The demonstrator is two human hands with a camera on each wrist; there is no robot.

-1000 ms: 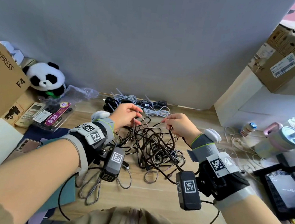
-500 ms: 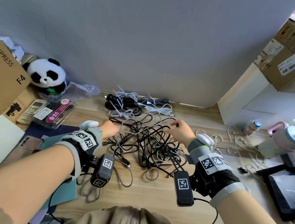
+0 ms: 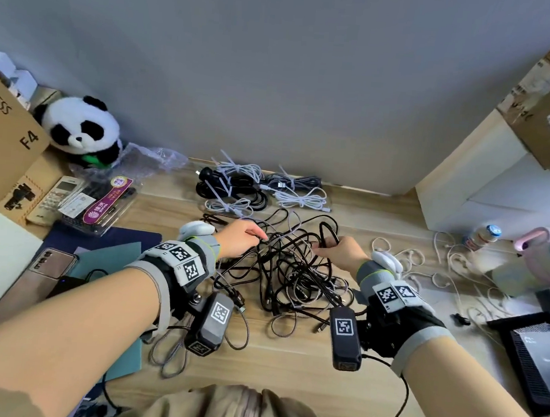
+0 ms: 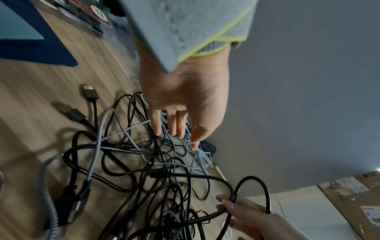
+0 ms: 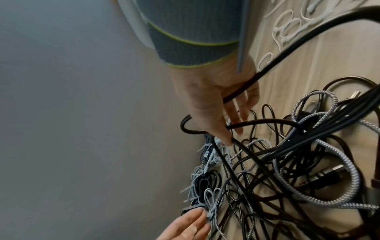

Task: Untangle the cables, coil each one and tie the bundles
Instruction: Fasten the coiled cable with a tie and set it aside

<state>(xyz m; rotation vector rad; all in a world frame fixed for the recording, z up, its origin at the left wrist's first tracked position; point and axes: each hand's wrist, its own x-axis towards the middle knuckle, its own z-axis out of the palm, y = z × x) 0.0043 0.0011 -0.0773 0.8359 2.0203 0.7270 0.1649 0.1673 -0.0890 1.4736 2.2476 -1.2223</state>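
A tangle of black and grey braided cables [image 3: 290, 272] lies on the wooden desk [image 3: 288, 357], straight ahead of me. My left hand [image 3: 258, 235] reaches into its left top side with straight fingers [image 4: 174, 128] that touch the strands and hold none. My right hand [image 3: 324, 248] is at the pile's right top. It pinches a loop of black cable [image 4: 254, 177] and lifts it a little off the pile; the same black cable [image 5: 267, 121] crosses its palm. Several coiled, zip-tied bundles [image 3: 255, 188] lie by the wall behind the tangle.
Loose white cords [image 3: 427, 263] spread to the right, near a small bottle [image 3: 482, 236], a pink mug [image 3: 546, 256] and a black device [image 3: 538, 360]. On the left are a panda plush [image 3: 79, 127], a cardboard box [image 3: 2, 141], a remote [image 3: 61, 191] and a phone [image 3: 49, 263].
Both hands came down from holding strands above the pile. The left let go and now reaches in with straight fingers. The right moved onto the pile and took hold of a black loop.
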